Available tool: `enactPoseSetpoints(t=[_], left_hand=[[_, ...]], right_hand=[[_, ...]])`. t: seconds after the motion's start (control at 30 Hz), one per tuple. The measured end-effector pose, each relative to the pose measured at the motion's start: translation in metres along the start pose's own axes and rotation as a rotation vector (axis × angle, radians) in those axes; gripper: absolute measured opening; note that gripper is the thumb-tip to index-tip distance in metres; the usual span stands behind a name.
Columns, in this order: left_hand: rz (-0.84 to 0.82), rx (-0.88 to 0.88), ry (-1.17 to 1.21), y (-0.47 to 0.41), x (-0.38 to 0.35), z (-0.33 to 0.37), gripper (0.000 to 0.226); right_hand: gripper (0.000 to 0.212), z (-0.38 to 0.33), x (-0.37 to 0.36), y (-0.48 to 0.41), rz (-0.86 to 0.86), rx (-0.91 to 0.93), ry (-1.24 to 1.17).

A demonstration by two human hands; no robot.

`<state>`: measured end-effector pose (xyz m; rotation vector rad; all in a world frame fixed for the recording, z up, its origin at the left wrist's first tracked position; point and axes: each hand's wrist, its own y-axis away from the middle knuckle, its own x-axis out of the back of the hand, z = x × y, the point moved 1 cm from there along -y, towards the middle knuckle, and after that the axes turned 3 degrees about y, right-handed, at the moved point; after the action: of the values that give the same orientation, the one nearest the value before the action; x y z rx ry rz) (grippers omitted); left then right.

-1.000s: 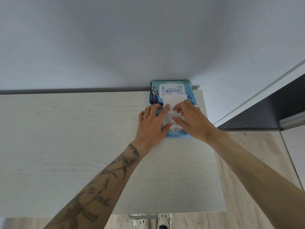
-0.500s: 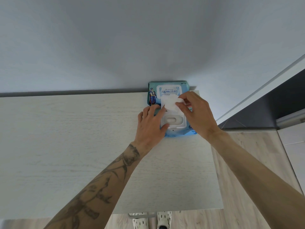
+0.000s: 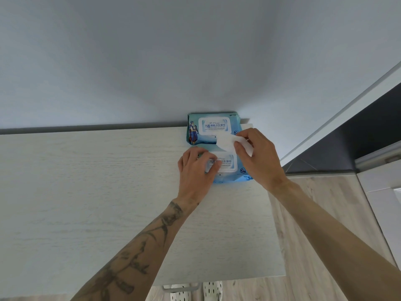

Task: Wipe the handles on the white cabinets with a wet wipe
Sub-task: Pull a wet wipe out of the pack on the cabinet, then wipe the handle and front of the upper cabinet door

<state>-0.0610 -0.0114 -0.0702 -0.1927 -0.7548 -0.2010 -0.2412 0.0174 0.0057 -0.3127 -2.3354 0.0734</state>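
Two blue wet wipe packs lie at the far right of a pale wood cabinet top (image 3: 91, 192). The far pack (image 3: 213, 127) rests against the wall. The near pack (image 3: 230, 168) has its white lid down. My left hand (image 3: 196, 170) lies flat on the near pack's left side, fingers pressing on the lid. My right hand (image 3: 257, 155) pinches a white wet wipe (image 3: 225, 141) between thumb and fingers, held just above the packs. No cabinet handle shows clearly.
A grey-white wall (image 3: 195, 61) rises behind the cabinet top. To the right lie wood flooring (image 3: 314, 213), a dark panel (image 3: 358, 144) and a white cabinet front (image 3: 382, 196). Spotted slippers (image 3: 195, 293) show below the front edge.
The near pack's lid, open before, is now down. My right hand has pulled the wipe free and lifted it to the right. My left hand stayed on the pack.
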Motion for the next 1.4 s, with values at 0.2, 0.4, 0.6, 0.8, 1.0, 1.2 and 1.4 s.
enactPoseSetpoints(t=[0.2, 0.4, 0.6, 0.8, 1.0, 1.2, 1.4], left_hand=[[0.081, 0.088, -0.034, 0.004, -0.014, 0.008, 0.029], [0.083, 0.049, -0.101, 0.007, -0.011, 0.011, 0.027], [0.062, 0.118, -0.01, 0.037, 0.018, 0.018, 0.021], [0.057, 0.082, -0.074, 0.09, 0.076, 0.012, 0.025], [0.074, 0.003, -0.1, 0.146, 0.124, 0.006, 0.026], [0.096, -0.126, -0.156, 0.229, 0.161, -0.026, 0.034], [0.046, -0.286, -0.385, 0.307, 0.183, -0.071, 0.043]], right_hand=[[0.011, 0.006, -0.006, 0.009, -0.021, -0.038, -0.002], [0.013, 0.01, -0.011, 0.02, -0.043, -0.08, -0.022], [0.012, -0.005, -0.009, 0.037, -0.021, -0.074, -0.096], [0.017, -0.04, -0.008, 0.066, -0.023, -0.074, -0.173], [0.012, -0.088, -0.015, 0.131, 0.059, -0.055, -0.227], [0.008, -0.121, -0.036, 0.219, 0.138, -0.047, -0.178], [0.017, -0.147, -0.062, 0.318, 0.216, -0.071, -0.145]])
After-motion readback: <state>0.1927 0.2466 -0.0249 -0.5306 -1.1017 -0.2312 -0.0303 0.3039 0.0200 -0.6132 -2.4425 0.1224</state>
